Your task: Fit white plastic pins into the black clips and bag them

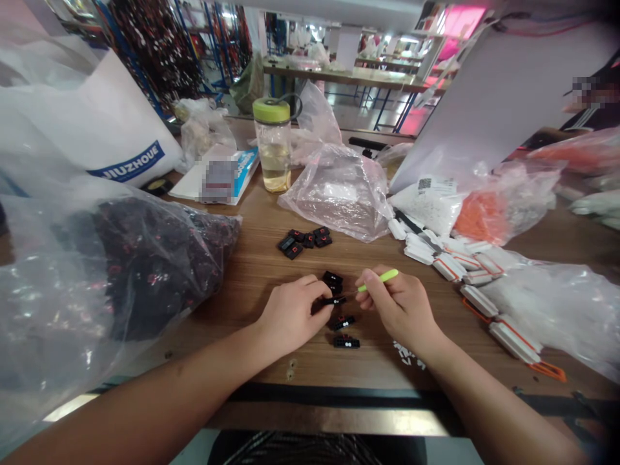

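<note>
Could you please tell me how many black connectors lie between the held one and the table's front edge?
2: the lower connector, nearest the front edge, and the upper connector, just right of the left hand. The hand may hide others.

The head camera looks forward and down at the bench from close above. Its upper part reaches farther tables.

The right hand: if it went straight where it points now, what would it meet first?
Probably the black connector in the left hand, reached first by the green tool in the right hand; depth is unclear.
</note>
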Demonstrator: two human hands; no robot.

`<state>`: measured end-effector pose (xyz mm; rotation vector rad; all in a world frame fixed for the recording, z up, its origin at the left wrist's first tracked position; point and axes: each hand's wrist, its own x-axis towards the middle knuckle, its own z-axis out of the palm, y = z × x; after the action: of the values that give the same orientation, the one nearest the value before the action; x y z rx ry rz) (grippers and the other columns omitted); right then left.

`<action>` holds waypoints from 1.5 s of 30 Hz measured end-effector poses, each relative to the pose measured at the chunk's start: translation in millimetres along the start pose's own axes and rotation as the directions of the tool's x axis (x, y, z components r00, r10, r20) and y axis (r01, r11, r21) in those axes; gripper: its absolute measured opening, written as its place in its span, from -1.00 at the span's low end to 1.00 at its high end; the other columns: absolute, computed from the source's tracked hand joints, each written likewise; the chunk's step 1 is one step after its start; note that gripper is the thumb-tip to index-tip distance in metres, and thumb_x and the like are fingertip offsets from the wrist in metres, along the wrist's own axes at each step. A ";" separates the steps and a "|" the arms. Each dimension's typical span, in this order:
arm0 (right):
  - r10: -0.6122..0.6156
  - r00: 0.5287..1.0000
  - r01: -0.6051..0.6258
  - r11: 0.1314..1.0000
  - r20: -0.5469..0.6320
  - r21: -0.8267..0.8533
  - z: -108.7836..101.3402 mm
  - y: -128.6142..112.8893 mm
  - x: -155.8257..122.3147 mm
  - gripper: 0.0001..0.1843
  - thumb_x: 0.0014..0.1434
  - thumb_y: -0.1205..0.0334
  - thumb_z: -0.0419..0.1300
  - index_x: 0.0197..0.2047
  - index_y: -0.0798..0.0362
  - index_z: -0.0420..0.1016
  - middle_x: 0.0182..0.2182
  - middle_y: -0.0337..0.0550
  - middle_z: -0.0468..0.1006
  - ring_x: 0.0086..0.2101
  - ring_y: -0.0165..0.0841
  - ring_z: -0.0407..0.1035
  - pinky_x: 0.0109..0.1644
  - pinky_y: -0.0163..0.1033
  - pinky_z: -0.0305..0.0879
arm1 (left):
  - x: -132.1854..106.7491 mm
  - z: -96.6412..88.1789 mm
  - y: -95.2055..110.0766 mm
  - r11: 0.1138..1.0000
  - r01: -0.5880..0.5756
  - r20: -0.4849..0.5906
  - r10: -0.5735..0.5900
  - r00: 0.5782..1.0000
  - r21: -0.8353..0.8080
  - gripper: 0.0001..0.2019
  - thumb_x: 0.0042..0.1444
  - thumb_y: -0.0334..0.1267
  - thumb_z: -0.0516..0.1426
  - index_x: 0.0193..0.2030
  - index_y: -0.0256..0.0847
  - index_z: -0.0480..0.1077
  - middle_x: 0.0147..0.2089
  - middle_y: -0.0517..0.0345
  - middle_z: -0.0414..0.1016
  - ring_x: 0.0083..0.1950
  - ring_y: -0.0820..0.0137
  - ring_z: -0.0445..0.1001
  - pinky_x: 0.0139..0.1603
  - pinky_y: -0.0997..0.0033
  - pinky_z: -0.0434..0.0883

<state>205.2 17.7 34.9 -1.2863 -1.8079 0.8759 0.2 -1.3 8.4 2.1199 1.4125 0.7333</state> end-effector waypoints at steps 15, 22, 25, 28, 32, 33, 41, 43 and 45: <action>-0.218 0.976 0.211 0.959 -0.019 -0.190 -4.7 -3.5 -8.5 -0.66 0.37 0.13 0.05 -0.36 0.04 0.52 -0.50 -0.19 0.56 -0.52 -0.42 0.45 -0.40 -0.30 0.36 | 0.0 -0.6 0.0 1.000 0.000 0.014 0.000 1.000 0.002 -0.93 0.16 -0.28 0.19 -0.23 -0.16 0.50 -0.30 0.21 0.44 -0.41 0.45 0.36 -0.39 0.44 0.27; 0.038 0.999 -0.037 0.994 -0.003 0.102 -14.2 1.0 1.5 -0.59 0.33 -0.01 0.12 -0.41 0.10 0.53 -0.59 -0.21 0.53 -0.61 -0.46 0.41 -0.53 -0.37 0.35 | -0.4 -5.5 -2.2 1.000 -0.003 -0.006 0.003 1.000 0.029 -0.89 0.14 -0.29 0.19 -0.19 -0.16 0.50 -0.28 0.21 0.46 -0.44 0.47 0.35 -0.37 0.41 0.30; 0.099 0.995 -0.094 0.978 -0.017 0.184 -17.0 -0.9 4.7 -0.58 0.30 -0.05 0.15 -0.42 0.10 0.52 -0.60 -0.21 0.51 -0.63 -0.48 0.38 -0.56 -0.39 0.34 | -6.0 -12.6 2.3 0.998 -0.045 -0.057 0.047 0.997 0.036 -0.85 0.13 -0.27 0.19 -0.16 -0.18 0.49 -0.26 0.18 0.47 -0.45 0.47 0.34 -0.40 0.41 0.29; 0.108 0.994 -0.101 0.973 -0.020 0.209 -18.5 -2.7 4.6 -0.58 0.28 -0.05 0.16 -0.43 0.10 0.53 -0.61 -0.21 0.51 -0.63 -0.49 0.38 -0.56 -0.40 0.34 | -12.6 -16.9 10.7 0.992 -0.123 -0.061 0.122 0.991 -0.018 -0.90 0.13 -0.26 0.18 -0.25 -0.21 0.47 -0.31 0.17 0.46 -0.45 0.47 0.34 -0.44 0.43 0.27; 0.114 0.993 -0.106 0.972 -0.026 0.211 -21.4 -7.3 3.4 -0.58 0.27 -0.06 0.16 -0.42 0.10 0.54 -0.62 -0.21 0.51 -0.65 -0.49 0.38 -0.58 -0.39 0.33 | -16.5 -13.5 16.7 0.981 -0.168 0.044 0.173 0.984 -0.099 -0.89 0.10 -0.28 0.20 -0.23 -0.21 0.49 -0.33 0.18 0.47 -0.46 0.48 0.36 -0.44 0.44 0.32; 0.114 0.993 -0.106 0.973 -0.030 0.205 -22.6 -9.3 3.1 -0.58 0.27 -0.06 0.16 -0.42 0.10 0.54 -0.62 -0.21 0.51 -0.65 -0.49 0.38 -0.58 -0.39 0.33 | -16.4 -11.9 16.7 0.982 -0.164 0.062 0.171 0.983 -0.098 -0.86 0.11 -0.27 0.20 -0.18 -0.20 0.50 -0.31 0.17 0.48 -0.45 0.47 0.37 -0.42 0.44 0.34; 0.149 0.989 -0.149 0.970 0.010 0.192 -23.9 -10.0 -8.4 -0.59 0.27 -0.08 0.19 -0.39 0.11 0.53 -0.59 -0.21 0.52 -0.62 -0.48 0.38 -0.54 -0.40 0.34 | -12.8 -2.0 9.4 0.985 -0.174 0.082 0.175 0.981 -0.015 -0.83 0.19 -0.31 0.18 -0.08 -0.16 0.52 -0.21 0.16 0.54 -0.38 0.43 0.44 -0.29 0.38 0.42; 0.159 0.987 -0.152 0.965 -0.019 0.213 -18.5 -3.5 -13.8 -0.58 0.27 -0.08 0.18 -0.39 0.11 0.53 -0.59 -0.20 0.52 -0.61 -0.47 0.40 -0.54 -0.39 0.34 | -12.3 0.1 7.9 0.984 -0.177 0.085 0.177 0.981 -0.014 -0.83 0.20 -0.32 0.18 -0.08 -0.15 0.52 -0.20 0.16 0.54 -0.37 0.43 0.45 -0.28 0.37 0.42; 0.152 0.986 -0.133 0.963 -0.068 0.235 -13.0 1.7 -18.2 -0.57 0.29 -0.08 0.16 -0.41 0.11 0.52 -0.59 -0.19 0.52 -0.61 -0.46 0.40 -0.54 -0.39 0.34 | -12.0 1.9 7.1 0.985 -0.171 0.080 0.172 0.982 -0.021 -0.84 0.19 -0.33 0.20 -0.09 -0.15 0.53 -0.20 0.17 0.54 -0.37 0.43 0.45 -0.29 0.38 0.41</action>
<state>221.2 2.2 36.7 -1.2943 -1.5126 1.0598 2.3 -15.1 9.7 2.2546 1.1901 0.7094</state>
